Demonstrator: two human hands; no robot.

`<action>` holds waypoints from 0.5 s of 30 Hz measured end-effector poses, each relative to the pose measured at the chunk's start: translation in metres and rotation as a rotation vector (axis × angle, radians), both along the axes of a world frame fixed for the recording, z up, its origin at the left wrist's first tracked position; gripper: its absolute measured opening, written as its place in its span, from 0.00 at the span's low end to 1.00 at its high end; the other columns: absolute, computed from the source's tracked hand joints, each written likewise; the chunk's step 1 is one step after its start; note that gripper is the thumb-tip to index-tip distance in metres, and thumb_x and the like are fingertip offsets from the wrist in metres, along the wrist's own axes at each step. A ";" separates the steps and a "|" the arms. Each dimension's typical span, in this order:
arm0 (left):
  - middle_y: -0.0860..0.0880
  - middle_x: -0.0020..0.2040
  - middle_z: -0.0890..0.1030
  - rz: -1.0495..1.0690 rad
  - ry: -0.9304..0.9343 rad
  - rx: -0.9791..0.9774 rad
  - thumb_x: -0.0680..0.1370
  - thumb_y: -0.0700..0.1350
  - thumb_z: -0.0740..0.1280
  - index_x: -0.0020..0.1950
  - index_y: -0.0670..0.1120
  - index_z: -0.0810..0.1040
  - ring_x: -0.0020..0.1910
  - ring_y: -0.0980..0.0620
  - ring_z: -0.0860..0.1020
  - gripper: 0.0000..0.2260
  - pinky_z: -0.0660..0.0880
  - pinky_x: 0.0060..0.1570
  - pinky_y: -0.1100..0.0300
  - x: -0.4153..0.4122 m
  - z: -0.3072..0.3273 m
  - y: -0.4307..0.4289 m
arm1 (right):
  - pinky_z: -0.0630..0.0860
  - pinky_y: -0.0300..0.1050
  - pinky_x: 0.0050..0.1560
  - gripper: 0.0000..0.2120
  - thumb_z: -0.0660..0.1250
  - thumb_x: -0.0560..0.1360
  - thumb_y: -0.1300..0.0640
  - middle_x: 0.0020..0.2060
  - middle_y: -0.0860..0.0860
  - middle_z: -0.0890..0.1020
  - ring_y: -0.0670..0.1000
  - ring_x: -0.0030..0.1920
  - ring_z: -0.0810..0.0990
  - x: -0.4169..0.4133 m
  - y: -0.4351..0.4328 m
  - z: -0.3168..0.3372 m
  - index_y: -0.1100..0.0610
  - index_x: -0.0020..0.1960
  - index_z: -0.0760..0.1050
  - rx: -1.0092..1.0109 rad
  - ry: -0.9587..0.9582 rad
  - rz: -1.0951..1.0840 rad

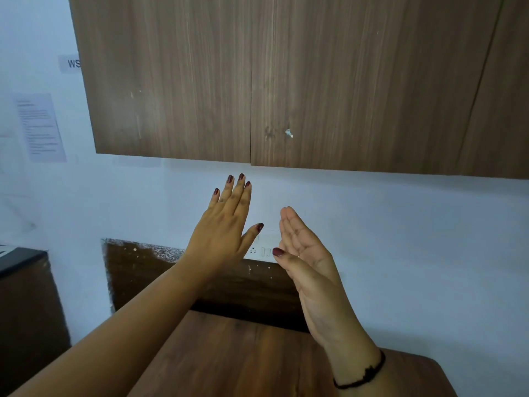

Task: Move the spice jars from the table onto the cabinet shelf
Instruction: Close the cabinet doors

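**Both hands up and empty under a closed cabinet**

I see both hands raised in front of the wall [400, 224], just below the cabinet [286, 38]. The left hand [226, 227] shows its back, fingers straight and slightly spread, with the fingertips near the lower edge of the left door [171, 81] but not touching it. The right hand [305, 253] is flat, palm turned left and fingers together, and it holds nothing either.

No spice jars show anywhere in view. I judge they stand on the counter [257, 362], nearer than the part the camera catches. The shelf is hidden behind the left door and the right door [357, 81], which are shut and meet at a seam just above the left fingertips.

I see no handles, so I judge the step in hand is opening the doors. I would hook fingertips under the bottom edge close to the seam, one door per hand, and pull toward me. Each door should swing wide enough not to drift back, and my head should stay out of its path.
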State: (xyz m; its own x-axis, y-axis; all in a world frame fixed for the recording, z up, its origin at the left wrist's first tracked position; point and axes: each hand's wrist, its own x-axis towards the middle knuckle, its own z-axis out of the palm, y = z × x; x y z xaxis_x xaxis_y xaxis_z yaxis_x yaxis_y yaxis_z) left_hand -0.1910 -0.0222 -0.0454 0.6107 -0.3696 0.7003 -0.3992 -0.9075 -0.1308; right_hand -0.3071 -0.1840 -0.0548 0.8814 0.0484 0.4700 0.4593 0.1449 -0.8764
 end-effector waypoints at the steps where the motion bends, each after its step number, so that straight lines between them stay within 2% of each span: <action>1: 0.48 0.81 0.39 0.005 0.002 -0.001 0.81 0.64 0.43 0.81 0.45 0.41 0.79 0.49 0.37 0.34 0.35 0.75 0.54 -0.002 0.001 0.003 | 0.66 0.33 0.68 0.29 0.66 0.78 0.63 0.72 0.35 0.69 0.35 0.71 0.66 0.000 0.003 0.000 0.41 0.73 0.65 -0.017 -0.013 -0.004; 4: 0.47 0.81 0.39 -0.001 0.008 -0.008 0.81 0.64 0.44 0.81 0.45 0.41 0.79 0.48 0.37 0.34 0.37 0.76 0.53 -0.007 -0.001 0.014 | 0.65 0.30 0.68 0.31 0.66 0.78 0.63 0.73 0.35 0.67 0.35 0.72 0.65 -0.003 0.012 -0.003 0.42 0.75 0.63 -0.055 -0.030 -0.023; 9: 0.45 0.81 0.40 -0.046 0.051 -0.031 0.83 0.62 0.47 0.81 0.43 0.41 0.80 0.47 0.38 0.34 0.40 0.78 0.51 -0.009 -0.017 0.034 | 0.62 0.37 0.72 0.32 0.66 0.78 0.63 0.75 0.37 0.64 0.38 0.74 0.63 -0.005 0.034 -0.013 0.45 0.77 0.60 -0.101 -0.016 -0.100; 15: 0.44 0.81 0.40 -0.117 0.222 -0.090 0.83 0.62 0.49 0.81 0.42 0.42 0.80 0.46 0.38 0.35 0.41 0.78 0.50 -0.008 -0.086 0.068 | 0.62 0.33 0.72 0.33 0.66 0.78 0.67 0.76 0.41 0.64 0.36 0.73 0.63 0.006 0.078 -0.049 0.49 0.78 0.59 -0.108 0.055 -0.176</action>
State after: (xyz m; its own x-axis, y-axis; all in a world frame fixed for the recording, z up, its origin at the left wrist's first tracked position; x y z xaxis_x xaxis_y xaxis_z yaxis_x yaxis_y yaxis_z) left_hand -0.1994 0.0456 -0.1318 0.7096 -0.3890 0.5875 -0.5122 -0.8574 0.0509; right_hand -0.3008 -0.1061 -0.1036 0.9050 -0.0607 0.4210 0.4200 -0.0294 -0.9071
